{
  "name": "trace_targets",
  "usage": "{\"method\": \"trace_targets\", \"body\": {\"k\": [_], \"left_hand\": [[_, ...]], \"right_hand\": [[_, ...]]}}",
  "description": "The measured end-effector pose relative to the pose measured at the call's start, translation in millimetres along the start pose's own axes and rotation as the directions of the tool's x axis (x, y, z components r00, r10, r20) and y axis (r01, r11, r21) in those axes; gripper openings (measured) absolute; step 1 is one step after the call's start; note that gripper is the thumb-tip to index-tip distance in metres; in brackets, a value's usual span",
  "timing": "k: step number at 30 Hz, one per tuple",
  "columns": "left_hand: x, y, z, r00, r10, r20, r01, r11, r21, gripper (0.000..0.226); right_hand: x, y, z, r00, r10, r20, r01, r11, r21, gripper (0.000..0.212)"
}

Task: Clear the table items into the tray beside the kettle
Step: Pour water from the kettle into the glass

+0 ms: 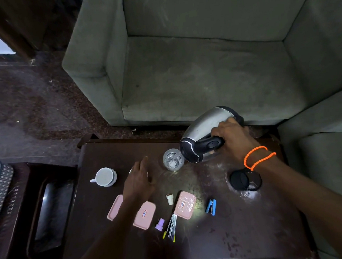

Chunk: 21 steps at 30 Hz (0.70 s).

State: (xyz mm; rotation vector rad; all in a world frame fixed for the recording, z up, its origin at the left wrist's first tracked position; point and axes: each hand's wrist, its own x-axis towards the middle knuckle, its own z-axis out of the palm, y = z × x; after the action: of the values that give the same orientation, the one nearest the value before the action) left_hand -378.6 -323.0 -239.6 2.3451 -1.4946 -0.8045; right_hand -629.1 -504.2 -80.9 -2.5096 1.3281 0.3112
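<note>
Near edge of table (242, 235): pink lids (145, 215), stapler (211, 206). Tray (51, 214) sits off to the left, beside table. L hand (138, 183) flat, fingers straight and loosely apart. R hand (232, 139) clamped on kettle (202, 133) handle, kettle tilted w/ spout over glass (173, 159).

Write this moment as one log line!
right hand: grips kettle, tilted over glass | left hand: open above table

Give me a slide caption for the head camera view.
Right hand tips the kettle over a glass; left hand hovers open above the cluttered table.
</note>
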Motion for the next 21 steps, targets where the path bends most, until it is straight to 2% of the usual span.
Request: {"method": "trace_targets", "body": {"k": [21], "left_hand": [[-4.4,4.1,-3.2,1.000,-0.004,0.013,0.004,1.000,-0.001,0.082]], "right_hand": [[2.5,-8.2,-38.0,1.000,-0.008,0.022,0.010,0.996,-0.085,0.018]]}}
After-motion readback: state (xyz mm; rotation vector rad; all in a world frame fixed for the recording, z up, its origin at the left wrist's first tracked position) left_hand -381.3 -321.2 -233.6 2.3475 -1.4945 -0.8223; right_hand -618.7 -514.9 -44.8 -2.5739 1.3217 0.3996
